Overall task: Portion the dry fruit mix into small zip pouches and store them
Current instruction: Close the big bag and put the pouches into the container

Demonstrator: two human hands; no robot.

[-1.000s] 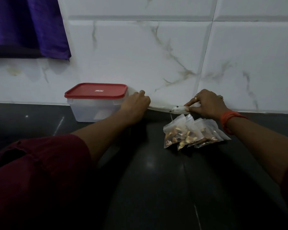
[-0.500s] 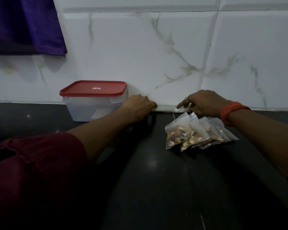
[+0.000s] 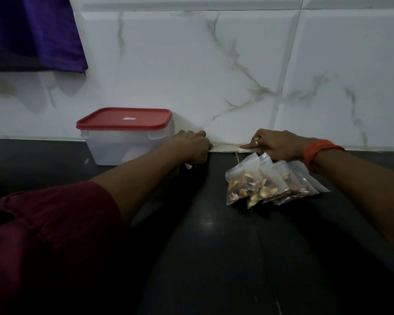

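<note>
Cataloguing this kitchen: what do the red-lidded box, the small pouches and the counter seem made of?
Red-lidded translucent box: likely plastic, frosted walls, smooth lid. Small clear zip pouches: thin glossy plastic film; nuts show through. Black counter: probably polished stone; it reflects light spots.

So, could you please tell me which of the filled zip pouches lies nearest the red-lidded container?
The leftmost pouch of the fanned row, closest to the container; the others lie further right, towards the right hand.

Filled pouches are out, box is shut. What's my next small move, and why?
Probably let go of the white strip with the left hand and lift the red lid off the box: it is closed, and the filled pouches lie outside it.
</note>
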